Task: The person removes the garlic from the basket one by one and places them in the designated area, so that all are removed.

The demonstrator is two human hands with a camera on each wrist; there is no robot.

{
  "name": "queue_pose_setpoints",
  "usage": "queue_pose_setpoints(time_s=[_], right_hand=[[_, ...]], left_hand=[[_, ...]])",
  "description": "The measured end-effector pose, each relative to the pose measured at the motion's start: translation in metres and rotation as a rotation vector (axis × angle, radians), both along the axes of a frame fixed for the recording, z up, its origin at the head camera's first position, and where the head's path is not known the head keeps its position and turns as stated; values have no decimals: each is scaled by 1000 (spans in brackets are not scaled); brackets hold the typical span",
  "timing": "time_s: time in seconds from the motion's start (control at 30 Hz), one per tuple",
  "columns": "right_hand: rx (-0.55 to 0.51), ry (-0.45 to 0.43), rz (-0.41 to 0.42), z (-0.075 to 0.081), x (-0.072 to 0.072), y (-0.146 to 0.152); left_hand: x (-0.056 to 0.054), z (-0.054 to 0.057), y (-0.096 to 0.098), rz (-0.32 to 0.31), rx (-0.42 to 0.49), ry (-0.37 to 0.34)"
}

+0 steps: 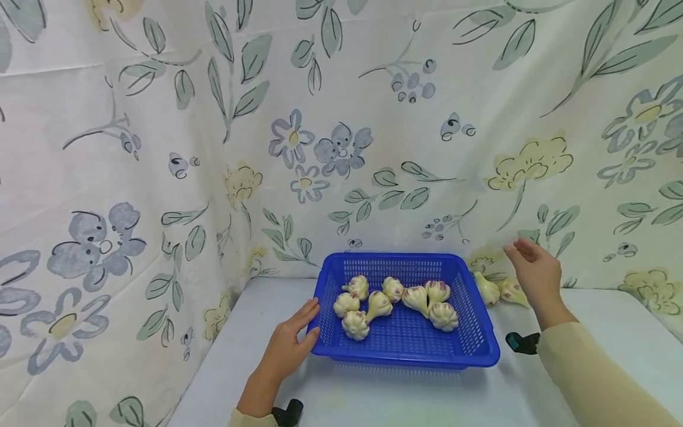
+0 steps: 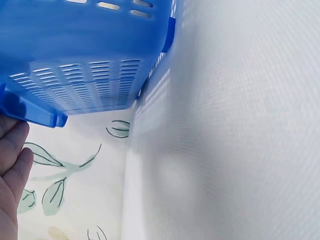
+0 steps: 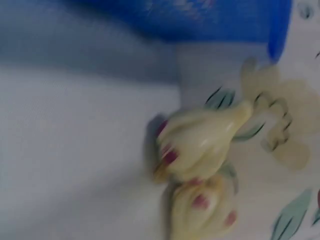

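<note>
A blue plastic basket with slotted walls holds several garlic bulbs, cream with purple streaks. My left hand rests against the basket's left rim, fingers fairly straight. In the left wrist view its fingertips lie by the rim. Beyond the basket's right side, my right hand is raised with fingers loosely bent and nothing visible in it. Two more bulbs sit on the table there, one garlic bulb beside another garlic bulb, and the hand is above and near them.
A white table carries the basket. Floral cloth hangs close behind the basket and along the left side. Black wrist straps show at the left wrist and the right wrist.
</note>
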State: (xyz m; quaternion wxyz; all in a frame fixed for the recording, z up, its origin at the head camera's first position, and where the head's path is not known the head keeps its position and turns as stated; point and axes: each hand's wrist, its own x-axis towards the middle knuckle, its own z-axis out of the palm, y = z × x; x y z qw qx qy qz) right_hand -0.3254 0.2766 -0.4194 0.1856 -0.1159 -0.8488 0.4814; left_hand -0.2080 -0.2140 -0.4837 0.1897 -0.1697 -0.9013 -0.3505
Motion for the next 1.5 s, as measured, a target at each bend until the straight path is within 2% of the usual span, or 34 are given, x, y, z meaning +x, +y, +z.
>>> queue_pose_setpoints(time_s=[0.2, 0.37, 0.53, 0.67, 0.83, 1.03, 1.2, 1.5], right_hand=[[-43, 40, 54, 23, 0, -27], [-91, 114, 146, 37, 3, -48], [-144, 159, 229, 49, 3, -71], [-192, 162, 281, 53, 2, -91], [-261, 140, 363, 50, -2, -116], [-356, 65, 503, 38, -6, -144], [-438, 12, 547, 29, -10, -167], [-461, -161, 672, 3, -18, -189]], left_hand=[[-1, -3, 0, 1, -3, -3], [-1, -3, -1, -2, 2, -13], [-1, -3, -1, 8, -3, -13], [0, -1, -1, 8, 3, -18], [0, -2, -1, 16, 1, -24], [1, -2, 0, 16, 10, -22], [0, -2, 0, 5, 20, -16], [-2, -3, -1, -9, 1, 20]])
